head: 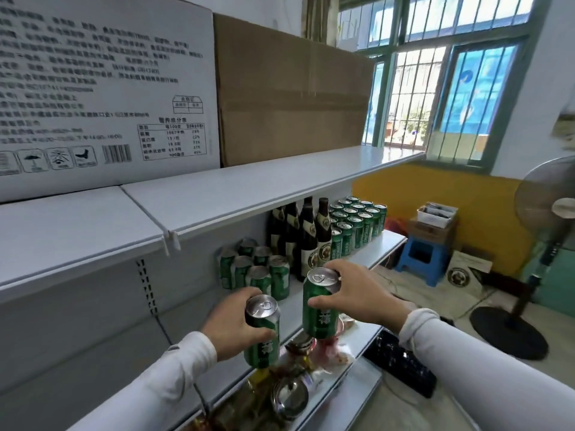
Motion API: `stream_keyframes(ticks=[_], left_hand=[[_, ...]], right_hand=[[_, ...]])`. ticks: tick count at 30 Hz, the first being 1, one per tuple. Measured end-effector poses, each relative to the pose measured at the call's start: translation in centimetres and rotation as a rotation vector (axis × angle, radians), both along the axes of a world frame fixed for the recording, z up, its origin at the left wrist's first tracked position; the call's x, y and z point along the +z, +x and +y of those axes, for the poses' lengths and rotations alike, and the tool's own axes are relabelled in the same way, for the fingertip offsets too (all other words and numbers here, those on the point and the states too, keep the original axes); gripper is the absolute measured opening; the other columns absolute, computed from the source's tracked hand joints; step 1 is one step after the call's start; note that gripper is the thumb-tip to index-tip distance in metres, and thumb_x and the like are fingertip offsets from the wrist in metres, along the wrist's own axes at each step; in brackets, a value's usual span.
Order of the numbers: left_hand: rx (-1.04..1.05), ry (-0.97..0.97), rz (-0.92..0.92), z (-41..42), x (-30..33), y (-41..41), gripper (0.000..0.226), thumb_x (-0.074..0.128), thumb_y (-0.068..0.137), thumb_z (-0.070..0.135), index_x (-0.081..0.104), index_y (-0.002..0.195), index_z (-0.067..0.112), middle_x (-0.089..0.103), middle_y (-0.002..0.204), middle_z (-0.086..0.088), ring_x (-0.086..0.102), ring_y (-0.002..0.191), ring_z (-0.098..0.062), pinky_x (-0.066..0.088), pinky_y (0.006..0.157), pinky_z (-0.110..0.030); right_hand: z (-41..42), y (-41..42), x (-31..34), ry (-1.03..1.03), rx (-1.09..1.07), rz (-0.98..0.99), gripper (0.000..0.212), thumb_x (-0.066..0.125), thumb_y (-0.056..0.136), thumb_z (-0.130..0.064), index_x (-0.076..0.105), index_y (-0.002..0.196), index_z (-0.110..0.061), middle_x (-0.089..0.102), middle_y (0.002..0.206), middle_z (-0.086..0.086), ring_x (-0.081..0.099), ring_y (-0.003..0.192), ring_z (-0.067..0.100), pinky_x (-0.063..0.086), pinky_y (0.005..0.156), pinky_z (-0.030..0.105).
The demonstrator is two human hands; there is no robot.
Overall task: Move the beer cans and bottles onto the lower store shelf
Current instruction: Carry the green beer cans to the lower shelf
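Observation:
My left hand [231, 321] grips a green beer can [261, 334] around its side, held upright in front of the white middle shelf [385, 247]. My right hand [357, 293] holds a second green can [320, 306] by its top and side, a little higher and to the right. On that shelf stand a cluster of several green cans [255, 270], several dark beer bottles [306, 234] behind them, and a block of several more green cans [357, 225] at the far right end.
A white printed carton [102, 88] and a brown carton [292, 88] sit on the top shelf [249, 188]. Jars and packets [289, 384] fill the shelf below my hands. A blue stool [423, 256], boxes, a standing fan [547, 228] and a black keyboard [401, 365] occupy the floor on the right.

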State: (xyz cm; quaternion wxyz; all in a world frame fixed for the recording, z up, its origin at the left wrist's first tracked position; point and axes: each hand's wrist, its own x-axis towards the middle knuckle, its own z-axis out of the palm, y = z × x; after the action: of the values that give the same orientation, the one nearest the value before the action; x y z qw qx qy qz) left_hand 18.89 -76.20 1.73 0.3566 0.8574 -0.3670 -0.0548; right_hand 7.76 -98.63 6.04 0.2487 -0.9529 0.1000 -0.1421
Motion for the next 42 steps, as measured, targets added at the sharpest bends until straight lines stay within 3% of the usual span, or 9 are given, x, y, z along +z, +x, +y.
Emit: stream_keyframes(ticks=[5, 11, 14, 18, 20, 26, 32, 35, 42], left_hand=[[0.102, 0.05, 0.0, -0.7, -1.0, 3.8, 0.043, 0.08, 0.056, 0.043, 0.055, 0.089, 0.033, 0.06, 0.087, 0.013, 0.058, 0.079, -0.006, 0.045, 0.064, -0.023], [0.255, 0.109, 0.022, 0.0, -1.7, 6.3, 0.066, 0.074, 0.053, 0.051, 0.061, 0.112, 0.025, 0.064, 0.11, 0.008, 0.06, 0.101, -0.012, 0.05, 0.086, -0.032], [0.382, 0.103, 0.054, 0.8, -2.0, 6.4, 0.079, 0.069, 0.047, 0.056, 0.059, 0.117, 0.021, 0.061, 0.114, 0.005, 0.057, 0.105, -0.013, 0.046, 0.089, -0.027], [0.568, 0.07, 0.118, 1.3, -2.1, 5.8, 0.083, 0.072, 0.05, 0.048, 0.055, 0.124, 0.016, 0.053, 0.112, 0.006, 0.052, 0.108, -0.014, 0.038, 0.09, -0.019], [0.622, 0.073, 0.134, 1.6, -2.4, 5.6, 0.099, 0.068, 0.045, 0.059, 0.049, 0.132, 0.017, 0.049, 0.116, 0.006, 0.048, 0.111, -0.012, 0.037, 0.096, -0.019], [0.719, 0.143, 0.165, 2.0, -4.1, 6.6, 0.109, 0.058, 0.04, 0.069, 0.044, 0.137, 0.021, 0.051, 0.124, 0.001, 0.047, 0.115, -0.014, 0.032, 0.092, -0.016], [0.769, 0.084, 0.158, 2.7, -6.1, 10.2, 0.089, 0.083, 0.071, 0.03, 0.035, 0.145, 0.014, 0.042, 0.144, -0.007, 0.043, 0.13, -0.021, 0.029, 0.105, -0.018], [0.758, 0.086, 0.137, 2.9, -6.7, 12.3, 0.087, 0.078, 0.077, 0.027, 0.028, 0.148, 0.011, 0.036, 0.149, -0.007, 0.036, 0.136, -0.02, 0.021, 0.105, -0.013], [0.749, 0.117, 0.078, 2.9, -7.1, 16.6, 0.084, 0.072, 0.082, 0.023, 0.023, 0.149, 0.01, 0.035, 0.15, -0.009, 0.035, 0.137, -0.023, 0.025, 0.109, -0.022]], right_hand=[[-1.4, 5.6, -0.6, -0.023, 0.1, 0.031, 0.052, 0.076, 0.068, -0.063, 0.055, 0.101, -0.029, 0.058, 0.084, -0.015, 0.056, 0.074, 0.006, 0.036, 0.06, 0.021], [-1.1, 12.6, -1.9, 0.008, 0.31, 0.092, 0.072, 0.08, 0.066, -0.059, 0.058, 0.125, -0.024, 0.066, 0.11, -0.006, 0.063, 0.1, 0.015, 0.053, 0.085, 0.03], [-0.5, 15.4, -2.3, 0.005, 0.468, 0.075, 0.047, 0.08, 0.07, -0.053, 0.059, 0.108, -0.036, 0.061, 0.098, -0.015, 0.057, 0.093, 0.011, 0.045, 0.075, 0.021], [0.3, 18.6, -2.9, 0.055, 0.641, 0.079, 0.065, 0.081, 0.07, -0.052, 0.056, 0.124, -0.025, 0.061, 0.107, -0.012, 0.056, 0.095, 0.005, 0.042, 0.082, 0.018], [1.0, 19.7, -3.4, 0.062, 0.701, 0.062, 0.062, 0.082, 0.07, -0.05, 0.057, 0.12, -0.024, 0.061, 0.103, -0.012, 0.056, 0.091, 0.005, 0.042, 0.078, 0.017], [2.3, 23.3, -5.8, -0.035, 0.848, 0.083, 0.057, 0.084, 0.066, -0.05, 0.058, 0.105, -0.018, 0.067, 0.097, 0.0, 0.063, 0.086, 0.017, 0.051, 0.078, 0.032], [3.7, 27.7, -7.6, -0.128, 0.868, 0.135, 0.063, 0.08, 0.071, -0.053, 0.05, 0.116, -0.023, 0.061, 0.107, -0.001, 0.06, 0.095, 0.021, 0.051, 0.084, 0.039], [4.0, 29.7, -8.7, -0.142, 0.842, 0.112, 0.063, 0.08, 0.069, -0.056, 0.05, 0.115, -0.023, 0.061, 0.107, -0.001, 0.059, 0.095, 0.021, 0.051, 0.082, 0.038], [5.0, 33.4, -8.9, -0.198, 0.8, 0.071, 0.063, 0.081, 0.066, -0.057, 0.051, 0.106, -0.018, 0.062, 0.107, 0.005, 0.059, 0.098, 0.026, 0.047, 0.08, 0.036]])
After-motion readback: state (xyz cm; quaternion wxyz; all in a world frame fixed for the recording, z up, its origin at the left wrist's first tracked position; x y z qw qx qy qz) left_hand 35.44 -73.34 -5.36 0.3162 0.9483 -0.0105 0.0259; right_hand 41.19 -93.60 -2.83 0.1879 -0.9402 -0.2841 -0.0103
